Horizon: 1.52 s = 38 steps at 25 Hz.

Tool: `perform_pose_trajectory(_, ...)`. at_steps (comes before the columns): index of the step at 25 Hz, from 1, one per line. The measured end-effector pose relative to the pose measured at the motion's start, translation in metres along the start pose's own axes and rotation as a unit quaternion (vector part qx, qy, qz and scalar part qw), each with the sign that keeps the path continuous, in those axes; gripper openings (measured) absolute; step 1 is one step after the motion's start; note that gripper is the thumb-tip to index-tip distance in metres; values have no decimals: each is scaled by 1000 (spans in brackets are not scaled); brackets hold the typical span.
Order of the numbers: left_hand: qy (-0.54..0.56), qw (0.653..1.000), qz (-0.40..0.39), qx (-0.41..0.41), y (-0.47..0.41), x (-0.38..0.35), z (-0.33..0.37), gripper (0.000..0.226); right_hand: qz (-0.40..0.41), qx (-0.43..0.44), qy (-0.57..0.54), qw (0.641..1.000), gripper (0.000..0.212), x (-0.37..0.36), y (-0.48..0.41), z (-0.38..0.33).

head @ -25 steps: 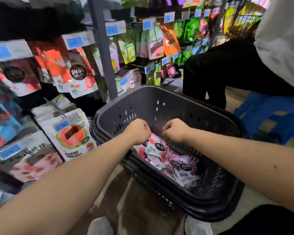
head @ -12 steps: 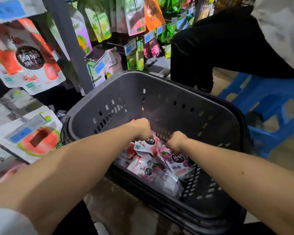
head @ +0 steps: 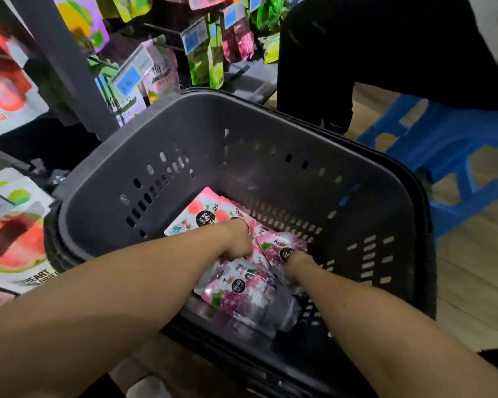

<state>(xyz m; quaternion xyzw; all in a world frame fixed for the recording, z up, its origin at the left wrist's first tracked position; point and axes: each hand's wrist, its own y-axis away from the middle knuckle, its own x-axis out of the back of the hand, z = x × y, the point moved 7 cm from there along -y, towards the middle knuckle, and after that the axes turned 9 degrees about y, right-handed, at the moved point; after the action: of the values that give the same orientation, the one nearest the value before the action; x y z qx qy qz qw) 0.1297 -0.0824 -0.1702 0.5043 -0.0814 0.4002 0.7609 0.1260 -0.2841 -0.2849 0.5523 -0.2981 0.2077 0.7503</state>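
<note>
A dark grey plastic shopping basket (head: 270, 133) stands on the floor in front of me. Several pink and purple snack packets (head: 242, 294) lie heaped on its bottom, and a pink one (head: 196, 216) leans towards the far left wall. Both my arms reach down into the basket. My left hand (head: 237, 239) is curled among the packets at the middle of the heap. My right hand (head: 298, 264) is just to its right, its fingers tucked under a purple packet (head: 282, 248). The fingertips of both hands are hidden by the packets.
A shelf rack with a grey upright post (head: 66, 61) and hanging snack bags with price tags fills the left and back. A watermelon-print bag (head: 12, 239) hangs at the left. Another person in black trousers (head: 328, 53) sits on a blue stool (head: 443, 145) behind the basket.
Both hands have gone lower into the basket, from near the rim down to the heap of packets on its bottom. The view has tilted down and closer to the basket.
</note>
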Motion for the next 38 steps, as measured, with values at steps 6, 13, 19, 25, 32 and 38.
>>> perform_pose_trajectory(6, 106, 994, 24, 5, 4, 21, -3, 19, -9, 15, -21, 1000, 61, -13, -16, -6)
perform_pose_trajectory(13, 159, 986, 28, 28, -3, 17, -14, 23, -64, 0, -83, 994, 85, -14, -7, -7)
perform_pose_trajectory(19, 159, 985, 43, 57, -7, 17, -28, 30, -96, 48, -136, 985, 67, 4, 11, -9)
perform_pose_trajectory(25, 152, 984, 39, 88, 4, 23, -29, 34, -242, 67, -272, 929, 29, 34, 44, -5)
perform_pose_trajectory(32, 342, 936, 5, 79, 14, 14, -9, 41, -282, 136, -505, 804, 51, 54, 87, -36)
perform_pose_trajectory(38, 389, 918, 72, 8, 26, 55, -2, 49, -202, 232, -632, 711, 46, 92, 116, -49)
